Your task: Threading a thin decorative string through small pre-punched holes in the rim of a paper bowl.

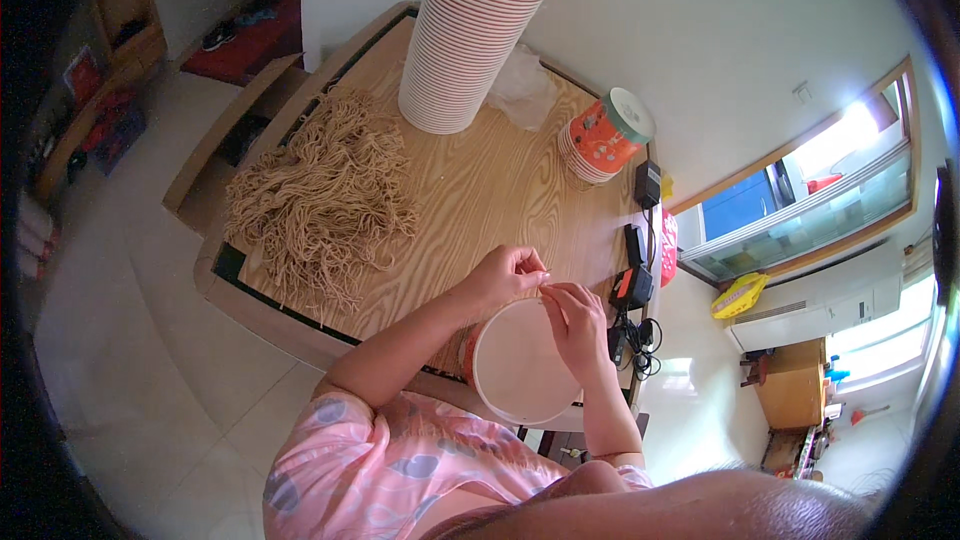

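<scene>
A paper bucket [525,365], white inside with an orange-red outer wall, is tilted at the table's near edge, its mouth facing me. Above its far rim, my left hand [505,278] is closed in a pinch. My right hand [578,328] lies over the bucket's upper right rim, thumb and fingers pinched together close to the left fingertips. Whatever sits between the fingertips is too small to make out. On the table's left side spreads a heap of tan cords [320,200]. Behind it rises a tall stack of paper buckets [475,40], white with red rims.
A shorter stack of orange buckets [605,140] with a green-edged base on top stands at the far right. Crumpled clear plastic [525,90] lies behind the tall stack. Black adapters [630,285] and tangled cables [640,345] line the right edge. An open cardboard box [230,145] adjoins the table's left.
</scene>
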Action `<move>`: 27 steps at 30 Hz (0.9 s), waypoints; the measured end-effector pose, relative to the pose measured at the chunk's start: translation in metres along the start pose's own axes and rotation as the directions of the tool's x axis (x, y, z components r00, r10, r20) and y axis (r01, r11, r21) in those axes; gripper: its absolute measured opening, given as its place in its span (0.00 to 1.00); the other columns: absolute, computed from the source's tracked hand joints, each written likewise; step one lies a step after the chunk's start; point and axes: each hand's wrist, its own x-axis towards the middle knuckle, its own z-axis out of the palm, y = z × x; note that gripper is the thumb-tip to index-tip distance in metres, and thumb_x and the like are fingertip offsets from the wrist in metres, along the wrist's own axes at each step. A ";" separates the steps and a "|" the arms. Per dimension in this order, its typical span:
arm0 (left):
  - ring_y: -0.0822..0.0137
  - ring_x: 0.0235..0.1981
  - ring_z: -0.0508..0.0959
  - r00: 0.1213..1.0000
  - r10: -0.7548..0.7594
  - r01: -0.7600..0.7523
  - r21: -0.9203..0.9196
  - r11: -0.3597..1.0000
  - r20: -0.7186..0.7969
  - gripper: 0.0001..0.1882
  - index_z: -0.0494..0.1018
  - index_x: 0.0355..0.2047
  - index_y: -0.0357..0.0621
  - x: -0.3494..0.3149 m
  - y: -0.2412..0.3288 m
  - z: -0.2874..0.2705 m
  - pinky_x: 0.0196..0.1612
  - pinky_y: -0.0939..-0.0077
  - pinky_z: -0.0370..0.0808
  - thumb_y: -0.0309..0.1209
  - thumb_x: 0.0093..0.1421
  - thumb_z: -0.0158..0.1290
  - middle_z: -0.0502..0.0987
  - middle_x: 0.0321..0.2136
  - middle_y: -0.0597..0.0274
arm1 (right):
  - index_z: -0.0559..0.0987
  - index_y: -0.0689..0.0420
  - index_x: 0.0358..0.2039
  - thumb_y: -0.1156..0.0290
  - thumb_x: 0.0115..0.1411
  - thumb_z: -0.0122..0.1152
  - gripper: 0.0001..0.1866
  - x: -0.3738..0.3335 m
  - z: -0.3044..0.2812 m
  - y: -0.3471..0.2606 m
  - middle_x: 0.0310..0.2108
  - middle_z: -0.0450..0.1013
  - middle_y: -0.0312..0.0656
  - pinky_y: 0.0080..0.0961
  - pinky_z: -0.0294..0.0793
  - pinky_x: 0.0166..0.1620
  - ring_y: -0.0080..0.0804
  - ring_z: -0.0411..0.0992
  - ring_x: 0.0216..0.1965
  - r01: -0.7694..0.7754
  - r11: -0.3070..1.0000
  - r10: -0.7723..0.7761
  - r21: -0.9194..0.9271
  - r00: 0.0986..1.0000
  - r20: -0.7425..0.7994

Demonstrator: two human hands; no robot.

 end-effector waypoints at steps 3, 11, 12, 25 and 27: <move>0.79 0.23 0.70 0.999 -0.032 0.033 -0.054 0.998 0.018 0.06 0.73 0.27 0.38 -0.004 0.012 0.003 0.27 0.82 0.69 0.29 0.55 0.55 0.73 0.20 0.68 | 0.78 0.58 0.30 0.69 0.53 0.59 0.06 0.004 0.000 0.000 0.31 0.73 0.42 0.33 0.66 0.42 0.40 0.71 0.35 -0.091 0.993 0.089 0.073 0.995 0.040; 0.80 0.22 0.70 0.999 -0.042 0.042 -0.031 0.999 0.023 0.05 0.73 0.27 0.39 -0.003 0.011 0.001 0.26 0.82 0.68 0.28 0.55 0.55 0.73 0.20 0.70 | 0.75 0.61 0.26 0.76 0.50 0.62 0.04 0.011 0.001 0.007 0.24 0.70 0.41 0.26 0.70 0.34 0.34 0.70 0.29 -0.184 0.945 0.188 0.269 0.982 0.012; 0.80 0.21 0.70 0.998 -0.059 0.060 -0.072 0.996 0.025 0.06 0.73 0.27 0.39 -0.004 0.011 0.001 0.25 0.83 0.67 0.29 0.55 0.55 0.73 0.20 0.70 | 0.75 0.61 0.26 0.76 0.50 0.62 0.04 0.011 0.001 0.009 0.24 0.70 0.41 0.26 0.70 0.34 0.34 0.70 0.29 -0.185 0.946 0.189 0.267 0.982 0.011; 0.80 0.20 0.70 0.967 -0.108 0.166 -0.253 0.953 0.230 0.09 0.71 0.30 0.45 0.007 -0.009 -0.004 0.24 0.85 0.65 0.37 0.56 0.55 0.73 0.21 0.72 | 0.74 0.62 0.32 0.81 0.54 0.57 0.04 0.011 0.011 0.038 0.30 0.73 0.37 0.17 0.71 0.38 0.22 0.72 0.32 -0.436 0.496 0.336 0.751 0.894 0.297; 0.80 0.21 0.71 0.970 -0.124 0.159 -0.164 0.974 0.207 0.09 0.71 0.30 0.44 0.005 -0.005 -0.005 0.24 0.84 0.67 0.35 0.55 0.56 0.74 0.22 0.71 | 0.73 0.62 0.32 0.81 0.54 0.57 0.04 0.011 0.011 0.038 0.29 0.73 0.37 0.18 0.71 0.38 0.22 0.72 0.32 -0.429 0.476 0.333 0.767 0.896 0.294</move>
